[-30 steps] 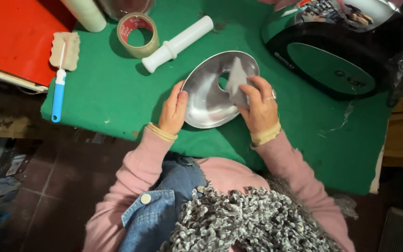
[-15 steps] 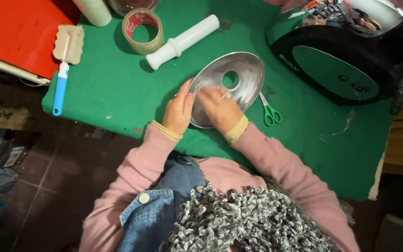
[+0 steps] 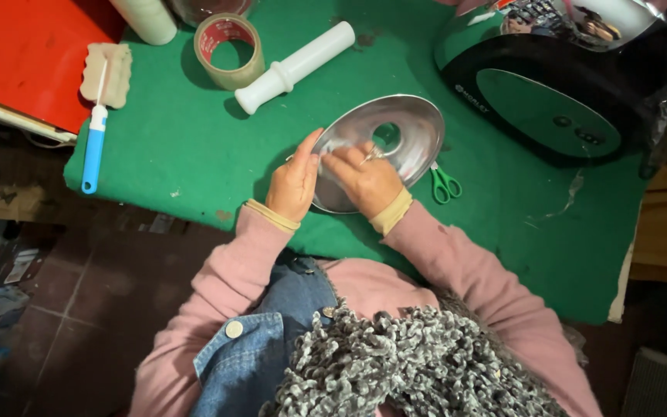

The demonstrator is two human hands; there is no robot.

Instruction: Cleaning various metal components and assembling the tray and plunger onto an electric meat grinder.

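On green cloth, left hand (image 3: pixel 293 185) grips metal dish (image 3: pixel 395 135); right hand (image 3: pixel 368 181) apparently pinches inside.

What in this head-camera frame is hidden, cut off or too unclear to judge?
Head view only:
- The metal tray: its near part is covered by the right hand and left hand.
- Whether the right hand pinches anything: too small to tell.
- The green scissors: blades hidden under the tray rim.
- The black appliance: top cut off by the frame's upper edge.
- The white cylinder: cut off at the top edge.
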